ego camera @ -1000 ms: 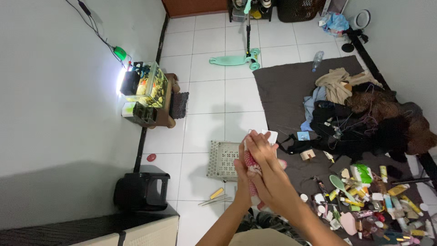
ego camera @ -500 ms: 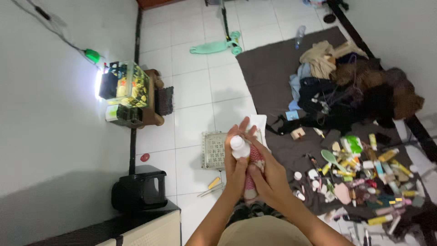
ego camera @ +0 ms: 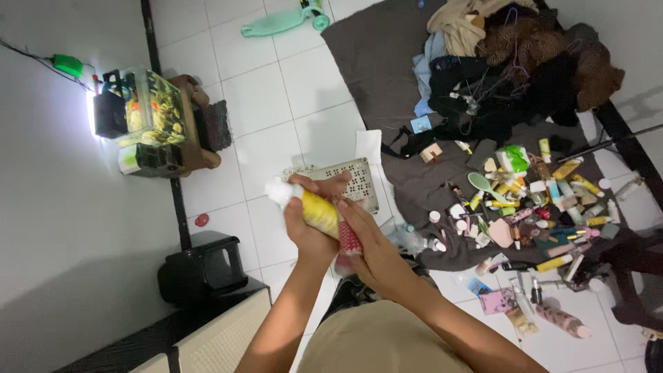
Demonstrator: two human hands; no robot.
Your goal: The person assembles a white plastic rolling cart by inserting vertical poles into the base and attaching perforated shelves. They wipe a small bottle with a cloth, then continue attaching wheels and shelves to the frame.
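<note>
Your two hands on one bottle.
Your left hand and right hand clasp a yellow bottle above the perforated white tray.

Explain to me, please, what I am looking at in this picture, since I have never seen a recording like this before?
There is no machine here: a person wears a camera on the head, so the single view looks straight down at their own arms and the floor.

The left hand wraps around a yellow bottle and seems to press a white cloth or tissue against its upper end. The right hand grips the lower, red-patterned part of the same bottle.

Below is a white tiled floor. A dark mat on it carries a heap of clothes and many scattered small bottles and tubes. A perforated white tray lies just beyond the hands. By the wall stands a lit fish tank, with a black box nearer the person.
</note>
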